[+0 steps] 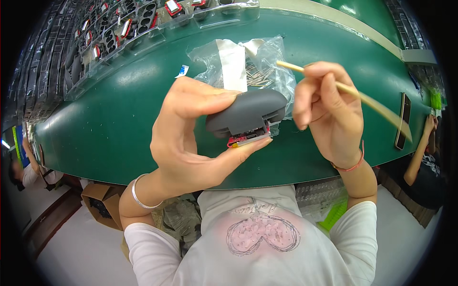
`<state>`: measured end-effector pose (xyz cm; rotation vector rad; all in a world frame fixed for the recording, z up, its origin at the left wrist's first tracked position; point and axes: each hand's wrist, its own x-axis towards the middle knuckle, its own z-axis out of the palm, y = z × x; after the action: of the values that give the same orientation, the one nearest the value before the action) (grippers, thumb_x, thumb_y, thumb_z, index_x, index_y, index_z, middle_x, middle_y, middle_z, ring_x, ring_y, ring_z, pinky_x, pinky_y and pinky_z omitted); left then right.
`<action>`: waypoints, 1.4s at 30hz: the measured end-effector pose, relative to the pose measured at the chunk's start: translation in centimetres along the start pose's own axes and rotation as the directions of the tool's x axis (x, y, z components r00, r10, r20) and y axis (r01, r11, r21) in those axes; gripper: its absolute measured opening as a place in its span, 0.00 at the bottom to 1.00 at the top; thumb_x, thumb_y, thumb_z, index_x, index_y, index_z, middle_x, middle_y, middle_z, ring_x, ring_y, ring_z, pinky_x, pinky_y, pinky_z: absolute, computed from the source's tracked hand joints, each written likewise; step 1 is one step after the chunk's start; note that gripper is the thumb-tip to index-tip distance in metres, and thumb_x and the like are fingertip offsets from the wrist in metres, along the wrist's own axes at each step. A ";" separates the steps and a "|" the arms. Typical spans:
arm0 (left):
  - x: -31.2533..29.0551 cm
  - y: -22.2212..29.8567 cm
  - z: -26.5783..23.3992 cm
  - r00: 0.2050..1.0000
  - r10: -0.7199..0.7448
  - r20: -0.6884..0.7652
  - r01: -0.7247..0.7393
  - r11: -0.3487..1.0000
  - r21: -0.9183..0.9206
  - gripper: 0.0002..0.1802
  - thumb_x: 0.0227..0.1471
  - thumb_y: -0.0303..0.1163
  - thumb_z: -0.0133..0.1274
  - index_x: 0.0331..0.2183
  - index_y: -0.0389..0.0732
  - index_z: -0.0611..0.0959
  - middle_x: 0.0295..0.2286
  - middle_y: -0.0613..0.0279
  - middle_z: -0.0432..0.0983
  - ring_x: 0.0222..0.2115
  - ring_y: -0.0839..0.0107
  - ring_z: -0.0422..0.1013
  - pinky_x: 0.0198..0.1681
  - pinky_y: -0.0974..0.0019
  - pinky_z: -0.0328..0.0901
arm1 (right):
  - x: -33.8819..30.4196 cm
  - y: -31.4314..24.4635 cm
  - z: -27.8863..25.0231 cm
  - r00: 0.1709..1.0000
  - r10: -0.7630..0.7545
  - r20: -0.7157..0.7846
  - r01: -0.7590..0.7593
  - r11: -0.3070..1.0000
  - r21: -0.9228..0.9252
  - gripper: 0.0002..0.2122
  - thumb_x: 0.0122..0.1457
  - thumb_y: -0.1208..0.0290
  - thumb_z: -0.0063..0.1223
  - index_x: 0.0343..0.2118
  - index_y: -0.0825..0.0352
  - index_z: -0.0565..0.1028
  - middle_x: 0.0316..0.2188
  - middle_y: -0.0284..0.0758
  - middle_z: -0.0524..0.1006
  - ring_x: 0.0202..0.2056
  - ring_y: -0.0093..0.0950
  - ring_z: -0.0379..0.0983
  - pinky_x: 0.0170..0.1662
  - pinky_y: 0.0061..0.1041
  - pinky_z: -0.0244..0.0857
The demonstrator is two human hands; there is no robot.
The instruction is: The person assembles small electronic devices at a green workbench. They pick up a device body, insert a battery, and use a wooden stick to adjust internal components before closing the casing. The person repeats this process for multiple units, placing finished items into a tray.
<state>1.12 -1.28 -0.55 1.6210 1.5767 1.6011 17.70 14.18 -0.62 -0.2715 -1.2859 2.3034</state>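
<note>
My left hand [183,136] grips a rounded dark grey plastic housing [248,110] between thumb and fingers. A red circuit board [236,140] with a metal-edged socket shows along the housing's lower side, above my thumb. To the right, my right hand [331,102] pinches a thin pale wooden stick [369,101], its tip pointing left past my fingers and its broader end blurred. The stick's tip is apart from the housing. Behind the housing lies a clear plastic bag [281,52] with several thin metal pins [257,76] and a white paper strip [232,62] on it.
Clear trays [143,40] of dark parts and red boards fill the far left of the green table [109,128]. A small white-and-blue label [182,71] lies nearby. At the right is a phone [403,120], near another person's arm [418,157]. An open cardboard box [102,202] stands below the table edge.
</note>
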 end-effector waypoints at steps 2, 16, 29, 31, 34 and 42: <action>-0.1 0.0 -0.1 0.997 0.072 -0.008 -0.071 0.992 0.102 0.36 0.31 0.18 0.69 0.43 0.37 0.68 0.37 0.51 0.70 0.38 0.67 0.71 0.42 0.67 0.70 | -0.6 0.1 1.2 0.999 0.034 -0.041 -0.043 0.967 -0.250 0.13 0.66 0.70 0.40 0.44 0.73 0.72 0.32 0.40 0.77 0.27 0.22 0.72 0.33 0.20 0.69; -0.1 0.3 -0.4 0.977 0.203 0.073 -0.215 0.929 0.302 0.35 0.30 0.12 0.65 0.43 0.38 0.70 0.40 0.48 0.69 0.39 0.63 0.72 0.40 0.67 0.71 | -1.5 1.9 2.7 0.994 0.099 0.044 -0.083 0.958 -0.276 0.15 0.53 0.84 0.57 0.45 0.75 0.72 0.37 0.37 0.77 0.37 0.21 0.75 0.43 0.21 0.70; 0.0 0.2 -0.4 0.977 0.192 0.089 -0.208 0.947 0.244 0.36 0.30 0.09 0.63 0.44 0.41 0.70 0.40 0.47 0.70 0.38 0.62 0.72 0.38 0.67 0.72 | -1.5 2.2 2.2 0.996 0.019 0.091 0.007 0.961 -0.275 0.16 0.52 0.87 0.57 0.45 0.75 0.73 0.40 0.39 0.76 0.39 0.23 0.74 0.44 0.21 0.70; 0.0 0.2 -0.4 0.977 0.193 0.089 -0.209 0.949 0.237 0.35 0.31 0.10 0.63 0.43 0.40 0.70 0.40 0.47 0.70 0.38 0.62 0.72 0.39 0.67 0.72 | -1.5 2.1 2.2 0.996 0.042 0.083 -0.017 0.959 -0.282 0.15 0.52 0.87 0.57 0.44 0.75 0.73 0.39 0.38 0.76 0.38 0.22 0.74 0.43 0.21 0.70; 0.1 -0.1 -0.3 0.973 0.214 0.086 -0.228 0.950 0.215 0.34 0.32 0.11 0.63 0.44 0.39 0.70 0.40 0.46 0.71 0.39 0.62 0.72 0.41 0.66 0.70 | -1.5 2.4 2.2 0.995 0.004 0.103 0.025 0.958 -0.284 0.16 0.51 0.86 0.58 0.44 0.76 0.73 0.35 0.37 0.76 0.35 0.21 0.74 0.40 0.20 0.70; 0.6 -0.3 0.0 0.986 0.154 0.067 -0.159 0.984 0.080 0.25 0.44 0.17 0.59 0.46 0.28 0.73 0.44 0.38 0.73 0.46 0.52 0.71 0.50 0.58 0.64 | -1.3 1.9 1.6 0.998 -0.055 0.003 0.051 0.914 -0.403 0.16 0.53 0.84 0.57 0.45 0.76 0.71 0.33 0.39 0.77 0.32 0.24 0.77 0.36 0.20 0.73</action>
<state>0.88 -0.67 -0.54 1.8628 1.5396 1.5636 17.57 11.49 -1.44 -0.3769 -1.7369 1.9706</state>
